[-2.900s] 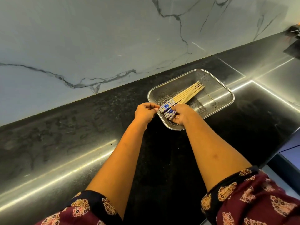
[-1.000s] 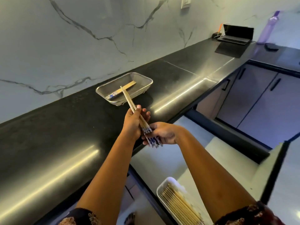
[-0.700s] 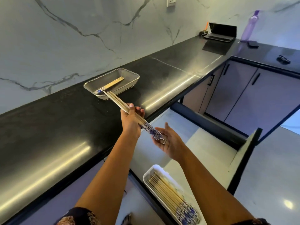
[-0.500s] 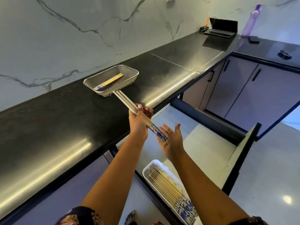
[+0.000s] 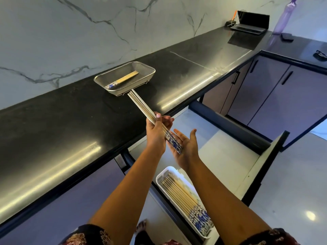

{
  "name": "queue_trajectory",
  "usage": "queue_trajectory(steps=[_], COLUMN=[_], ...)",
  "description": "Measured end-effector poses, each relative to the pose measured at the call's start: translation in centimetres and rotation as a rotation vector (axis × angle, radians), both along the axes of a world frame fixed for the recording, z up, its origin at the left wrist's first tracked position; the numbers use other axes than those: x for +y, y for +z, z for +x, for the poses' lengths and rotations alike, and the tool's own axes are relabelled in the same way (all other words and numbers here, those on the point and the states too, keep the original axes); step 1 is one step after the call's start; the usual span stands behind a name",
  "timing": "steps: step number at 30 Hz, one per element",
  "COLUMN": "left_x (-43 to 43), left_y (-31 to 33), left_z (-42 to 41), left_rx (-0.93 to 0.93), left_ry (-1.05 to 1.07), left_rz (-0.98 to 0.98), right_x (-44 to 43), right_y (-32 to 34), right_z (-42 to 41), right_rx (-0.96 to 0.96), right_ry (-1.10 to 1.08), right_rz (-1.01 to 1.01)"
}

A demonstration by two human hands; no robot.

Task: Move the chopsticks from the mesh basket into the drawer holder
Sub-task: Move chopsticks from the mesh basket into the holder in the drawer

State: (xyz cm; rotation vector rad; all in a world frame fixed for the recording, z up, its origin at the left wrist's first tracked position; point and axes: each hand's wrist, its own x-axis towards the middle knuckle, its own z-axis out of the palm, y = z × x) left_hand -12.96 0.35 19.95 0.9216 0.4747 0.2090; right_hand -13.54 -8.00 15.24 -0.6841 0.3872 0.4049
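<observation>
My left hand [image 5: 156, 133] grips a bundle of wooden chopsticks [image 5: 141, 106] with blue patterned ends, held above the counter edge and pointing towards the basket. My right hand [image 5: 185, 147] lies flat and open, palm against the bundle's blue ends. The mesh basket [image 5: 148, 68] sits on the black counter with a few chopsticks [image 5: 125, 78] left inside. Below, in the open drawer [image 5: 230, 156], a white holder [image 5: 161, 175] is filled with several chopsticks [image 5: 182, 195], blue ends towards me.
The black counter [image 5: 70, 124] runs along a marble wall. At its far right end stand a laptop [image 5: 251, 23], a purple bottle [image 5: 284, 15] and small dark items. Closed cabinet doors [image 5: 283, 96] lie beyond the drawer. A bare foot [image 5: 141, 226] shows on the floor.
Both hands lifted a bundle of chopsticks out of the basket and brought it over the open drawer. My right hand let go of the ends and now lies flat against them.
</observation>
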Motion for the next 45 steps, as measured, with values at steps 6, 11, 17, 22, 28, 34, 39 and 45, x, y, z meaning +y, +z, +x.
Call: queue_trajectory(steps=[6,11,17,22,28,34,39,45], left_x=[0.3,-0.2,-2.1,-2.9,-2.8,-1.7,2.9,6.5], left_y=[-1.7,-4.2,-6.8,-8.9,-11.4,-13.5,-14.1,-15.2], left_z=[-0.5,-1.0,-2.6,-3.3,-4.7,-5.6,-5.5,-4.3], left_rx=[-0.017,0.038,0.053,0.1,0.213,0.35,0.394,0.442], left_ry=[-0.064,-0.17,-0.332,-0.411,-0.527,-0.659,-0.481,-0.382], left_rz=[0.066,0.188,0.231,0.25,0.263,0.52,0.564,0.758], right_x=[-1.0,-1.7,-1.8,-2.6,-3.3,-3.6,-4.3,-3.7], right_y=[0.6,1.9,3.0,1.2,-1.2,-4.9,-8.3,-11.3], right_z=[0.4,1.6,3.5,4.4,3.8,2.4,0.9,-1.4], right_rx=[-0.201,-0.474,-0.478,-0.419,-0.35,-0.3,-0.166,-0.095], right_ry=[0.257,0.364,0.63,0.726,0.891,0.843,0.794,0.889], right_rz=[-0.744,-1.011,-1.067,-1.007,-1.023,-0.933,-0.89,-1.076])
